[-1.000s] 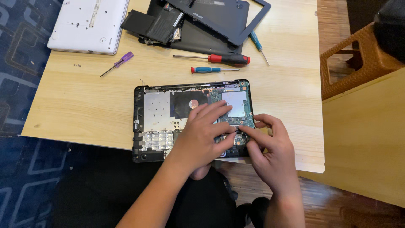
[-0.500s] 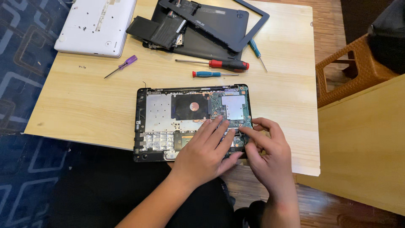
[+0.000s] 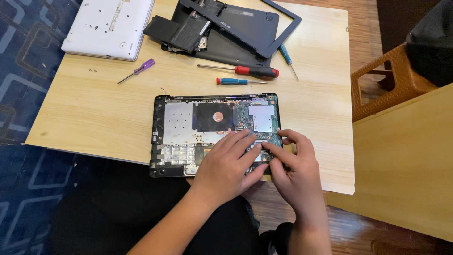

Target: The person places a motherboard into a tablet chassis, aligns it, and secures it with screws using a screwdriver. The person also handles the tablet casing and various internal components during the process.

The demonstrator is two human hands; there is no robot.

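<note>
Both hands on opened laptop base: left hand fingers flat, released; right hand pinching near green board, unclear what. Screwdrivers behind.

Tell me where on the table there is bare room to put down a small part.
The wooden table is bare left of the opened laptop base, below the purple screwdriver. Another free strip lies right of the base, toward the table's right edge. The far side is crowded with black laptop parts and the red screwdriver.
</note>
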